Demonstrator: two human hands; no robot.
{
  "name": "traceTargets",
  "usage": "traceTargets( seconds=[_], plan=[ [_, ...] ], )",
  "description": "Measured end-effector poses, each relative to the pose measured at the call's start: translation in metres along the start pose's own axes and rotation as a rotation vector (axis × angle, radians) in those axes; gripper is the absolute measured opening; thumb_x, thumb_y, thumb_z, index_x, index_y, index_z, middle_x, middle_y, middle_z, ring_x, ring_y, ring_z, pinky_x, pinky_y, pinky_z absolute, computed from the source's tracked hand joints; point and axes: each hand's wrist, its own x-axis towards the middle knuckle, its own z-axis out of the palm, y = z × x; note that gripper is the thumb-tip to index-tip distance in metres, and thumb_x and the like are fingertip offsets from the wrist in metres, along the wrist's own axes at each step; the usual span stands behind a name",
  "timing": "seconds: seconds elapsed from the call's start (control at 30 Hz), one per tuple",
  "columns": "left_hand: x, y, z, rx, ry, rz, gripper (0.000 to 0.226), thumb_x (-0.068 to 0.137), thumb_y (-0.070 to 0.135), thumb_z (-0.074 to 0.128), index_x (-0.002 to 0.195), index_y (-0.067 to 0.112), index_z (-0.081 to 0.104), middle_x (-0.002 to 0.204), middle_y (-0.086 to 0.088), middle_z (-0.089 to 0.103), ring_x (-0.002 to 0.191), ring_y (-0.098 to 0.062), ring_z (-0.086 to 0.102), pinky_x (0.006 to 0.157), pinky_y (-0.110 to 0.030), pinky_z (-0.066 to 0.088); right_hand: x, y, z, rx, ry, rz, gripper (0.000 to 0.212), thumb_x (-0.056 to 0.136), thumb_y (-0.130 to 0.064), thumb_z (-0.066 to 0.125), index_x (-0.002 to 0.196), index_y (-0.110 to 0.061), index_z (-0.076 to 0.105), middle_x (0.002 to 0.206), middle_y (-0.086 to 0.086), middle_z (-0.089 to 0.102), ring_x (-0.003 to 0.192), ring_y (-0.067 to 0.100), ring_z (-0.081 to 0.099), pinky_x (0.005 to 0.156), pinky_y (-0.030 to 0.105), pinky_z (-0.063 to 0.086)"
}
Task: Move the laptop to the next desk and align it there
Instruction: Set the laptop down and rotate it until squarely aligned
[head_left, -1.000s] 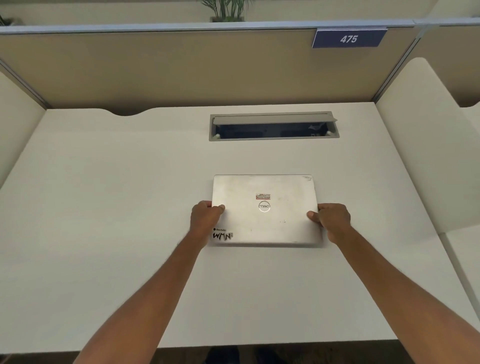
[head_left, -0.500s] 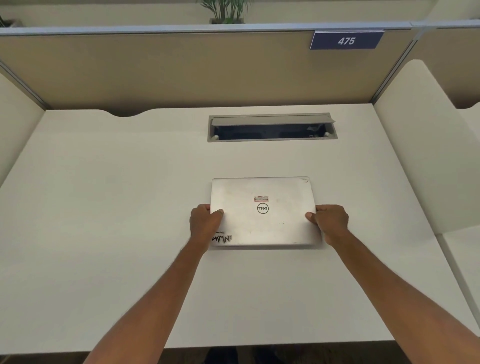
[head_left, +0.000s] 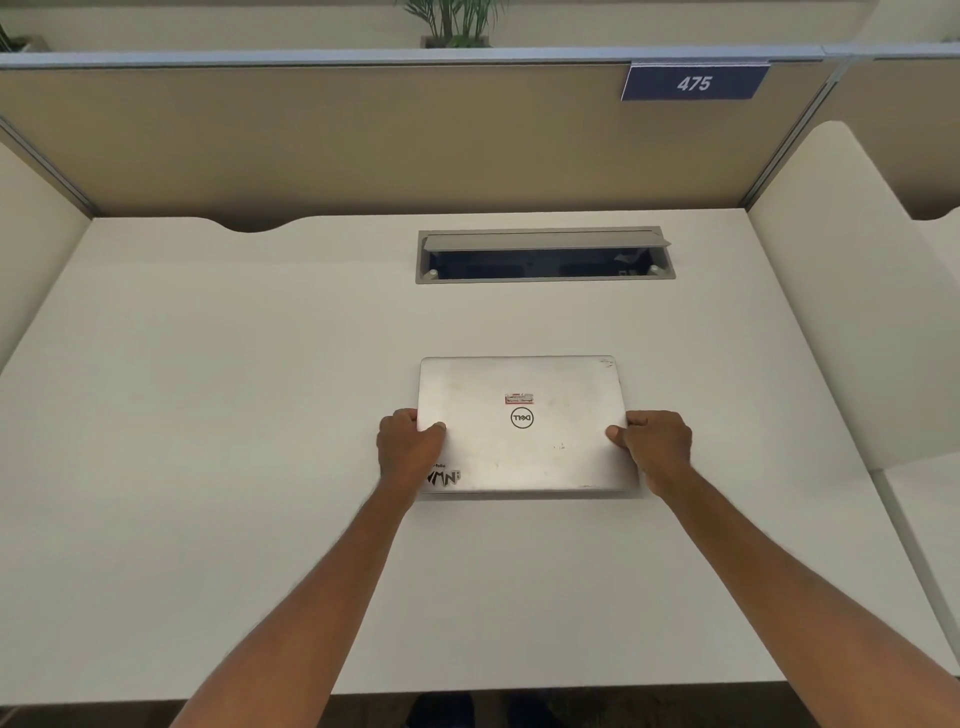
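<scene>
We have the closed laptop (head_left: 524, 426) gripped at both side edges, lying flat on the white counter (head_left: 208, 415) just near of the open cable tray (head_left: 545, 254). Our left hand (head_left: 408, 452) and right hand (head_left: 657, 447) pinch it, thumbs on the lid and fingers curled under the edges. Over the last second it has slid slightly toward us and squared up with the counter's near edge. We judge this is the aligning step, nearly finished; letting go seems all that remains.
</scene>
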Motion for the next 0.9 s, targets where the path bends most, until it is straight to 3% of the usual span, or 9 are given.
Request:
traceTargets(
  seconds=[0.03, 0.07, 0.17, 0.43, 0.53, 0.6, 0.67, 0.77, 0.9],
  plan=[
    [0.0, -0.001, 0.0, 0.012, -0.003, 0.005, 0.032, 0.091, 0.023, 0.067, 0.117, 0.007, 0.071, 0.125, -0.018, 0.072, 0.12, -0.039, 0.07, 0.104, -0.055, 0.059, -0.001, 0.001, 0.0, -0.001, -0.007, 0.005, 0.032, 0.079, -0.007, 0.081, 0.098, 0.016, 0.07, 0.104, 0.031, 0.074, 0.124, 0.023, 0.043, 0.075, 0.037, 0.058],
    [0.0, -0.001, 0.0, 0.021, -0.005, 0.011, 0.032, 0.091, 0.023, 0.067, 0.118, 0.006, 0.071, 0.126, -0.02, 0.071, 0.121, -0.039, 0.069, 0.105, -0.055, 0.059, -0.003, 0.0, 0.0, -0.009, -0.017, 0.01, 0.026, 0.079, -0.008, 0.08, 0.086, 0.015, 0.068, 0.085, 0.033, 0.066, 0.082, 0.014, 0.036, 0.068, 0.03, 0.047],
    [-0.001, -0.004, -0.002, 0.021, -0.013, 0.036, 0.03, 0.092, 0.02, 0.065, 0.118, 0.007, 0.072, 0.124, -0.018, 0.072, 0.121, -0.039, 0.069, 0.105, -0.056, 0.058, -0.005, 0.0, 0.0, -0.022, -0.029, -0.027, 0.035, 0.079, -0.009, 0.078, 0.064, -0.009, 0.046, 0.07, 0.01, 0.034, 0.073, 0.022, 0.03, 0.066, 0.032, 0.022],
    [-0.01, -0.022, -0.009, 0.071, -0.045, 0.164, 0.031, 0.096, 0.028, 0.071, 0.125, 0.018, 0.07, 0.123, -0.004, 0.058, 0.121, -0.029, 0.065, 0.108, -0.049, 0.056, -0.006, 0.011, -0.001, -0.059, -0.058, -0.13, 0.038, 0.08, -0.015, 0.079, 0.067, -0.005, 0.045, 0.07, 0.006, 0.037, 0.07, 0.022, 0.033, 0.065, 0.034, 0.022],
    [-0.018, -0.038, -0.013, 0.106, -0.106, 0.269, 0.05, 0.091, 0.043, 0.082, 0.136, 0.027, 0.065, 0.125, 0.0, 0.052, 0.128, -0.024, 0.056, 0.11, -0.041, 0.053, -0.014, 0.022, -0.004, -0.035, -0.145, -0.22, 0.046, 0.08, -0.032, 0.087, 0.08, 0.0, 0.054, 0.079, 0.004, 0.045, 0.069, 0.019, 0.042, 0.064, 0.03, 0.031],
    [-0.025, -0.055, -0.019, 0.158, -0.132, 0.334, 0.075, 0.08, 0.052, 0.09, 0.146, 0.033, 0.06, 0.126, 0.004, 0.05, 0.127, -0.018, 0.049, 0.108, -0.033, 0.049, -0.022, 0.034, -0.007, -0.047, -0.184, -0.283, 0.046, 0.076, -0.047, 0.091, 0.086, -0.019, 0.056, 0.094, -0.005, 0.047, 0.078, 0.014, 0.051, 0.069, 0.025, 0.04],
    [-0.031, -0.073, -0.024, 0.211, -0.14, 0.41, 0.097, 0.071, 0.052, 0.097, 0.155, 0.033, 0.054, 0.125, 0.004, 0.049, 0.124, -0.018, 0.047, 0.107, -0.03, 0.047, -0.03, 0.051, -0.012, -0.137, -0.218, -0.353, 0.063, 0.071, -0.056, 0.092, 0.12, -0.036, 0.059, 0.115, -0.008, 0.046, 0.104, 0.012, 0.055, 0.089, 0.024, 0.046],
    [-0.033, -0.089, -0.029, 0.267, -0.118, 0.489, 0.106, 0.07, 0.04, 0.101, 0.163, 0.027, 0.051, 0.118, 0.0, 0.051, 0.114, -0.022, 0.051, 0.105, -0.034, 0.05, -0.033, 0.078, -0.017, -0.248, -0.216, -0.47, 0.108, 0.067, -0.054, 0.095, 0.158, -0.03, 0.043, 0.128, -0.008, 0.041, 0.117, 0.016, 0.051, 0.103, 0.028, 0.047],
    [-0.032, -0.088, -0.028, 0.239, -0.093, 0.491, 0.103, 0.071, 0.031, 0.101, 0.162, 0.025, 0.053, 0.109, -0.004, 0.052, 0.102, -0.025, 0.052, 0.099, -0.035, 0.052, -0.033, 0.087, -0.016, -0.194, -0.177, -0.502, 0.104, 0.073, -0.039, 0.096, 0.162, -0.026, 0.045, 0.123, -0.004, 0.043, 0.113, 0.018, 0.052, 0.103, 0.035, 0.052]
  ],
)
